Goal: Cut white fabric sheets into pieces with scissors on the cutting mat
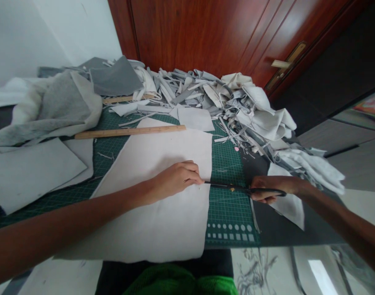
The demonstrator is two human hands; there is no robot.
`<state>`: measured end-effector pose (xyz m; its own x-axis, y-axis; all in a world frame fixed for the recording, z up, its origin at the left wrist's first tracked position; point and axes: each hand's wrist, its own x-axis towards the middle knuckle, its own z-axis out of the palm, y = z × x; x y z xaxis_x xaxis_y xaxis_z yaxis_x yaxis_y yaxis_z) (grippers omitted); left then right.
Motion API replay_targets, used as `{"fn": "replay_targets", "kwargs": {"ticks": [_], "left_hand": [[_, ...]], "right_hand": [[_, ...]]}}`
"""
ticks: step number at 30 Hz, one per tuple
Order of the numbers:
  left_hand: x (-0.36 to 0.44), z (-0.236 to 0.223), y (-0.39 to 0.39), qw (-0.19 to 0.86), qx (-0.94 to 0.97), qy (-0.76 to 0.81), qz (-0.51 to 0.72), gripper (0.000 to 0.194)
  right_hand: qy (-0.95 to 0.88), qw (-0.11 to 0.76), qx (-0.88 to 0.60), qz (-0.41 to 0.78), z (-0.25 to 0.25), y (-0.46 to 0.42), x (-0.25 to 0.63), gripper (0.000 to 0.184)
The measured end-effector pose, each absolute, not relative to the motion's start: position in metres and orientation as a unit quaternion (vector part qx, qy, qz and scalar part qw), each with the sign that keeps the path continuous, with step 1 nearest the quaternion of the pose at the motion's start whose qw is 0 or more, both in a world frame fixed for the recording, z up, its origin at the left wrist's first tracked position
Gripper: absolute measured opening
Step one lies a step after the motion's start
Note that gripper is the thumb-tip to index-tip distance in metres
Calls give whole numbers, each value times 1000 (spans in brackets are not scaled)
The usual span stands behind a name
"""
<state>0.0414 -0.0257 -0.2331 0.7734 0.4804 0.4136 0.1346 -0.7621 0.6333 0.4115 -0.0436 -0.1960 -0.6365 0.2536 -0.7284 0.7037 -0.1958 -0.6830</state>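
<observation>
A large white fabric piece (pixel 162 229) lies over the green cutting mat, its lower end reaching past the front edge of the table. My right hand (pixel 262 189) grips a pair of black scissors (pixel 224 185) by the handles, at the right of the mat. The blades look closed and point left across the fabric's right edge. Above the fabric, my left hand (pixel 182 177) has its fingers pinched together at the scissors' tip. What lies between those fingertips is hidden. A smaller white fabric piece (pixel 293 211) lies under and beside my right hand.
The cutting mat (pixel 227 164) shows between the fabric and the dark tabletop. A wooden ruler (pixel 128 132) lies across the fabric's far end. Grey and white scraps (pixel 187 88) are heaped along the back and right. Folded felt (pixel 61 102) and cut pieces (pixel 36 168) lie left.
</observation>
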Motion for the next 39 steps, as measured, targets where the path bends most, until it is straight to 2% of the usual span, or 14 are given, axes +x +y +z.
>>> {"fn": "replay_targets", "kwargs": {"ticks": [8, 15, 17, 21, 23, 30, 39], "left_hand": [[43, -236, -21, 283, 903, 170, 276, 19], [46, -215, -65, 38, 969, 103, 223, 21], [50, -214, -83, 56, 978, 55, 193, 18], [54, -225, -99, 143, 972, 33, 182, 36], [55, -230, -98, 171, 966, 34, 191, 38], [60, -231, -92, 206, 956, -5, 210, 16], [64, -231, -93, 189, 956, -14, 226, 19]], "right_hand": [[619, 173, 401, -653, -196, -45, 409, 59], [648, 156, 439, -603, -179, -54, 397, 63], [649, 145, 444, -600, -177, -55, 394, 64], [643, 171, 441, -603, -177, -54, 395, 65], [644, 175, 435, -604, -176, -54, 397, 64], [643, 173, 428, -612, -166, -55, 387, 64], [648, 191, 414, -609, -166, -48, 368, 64]]}}
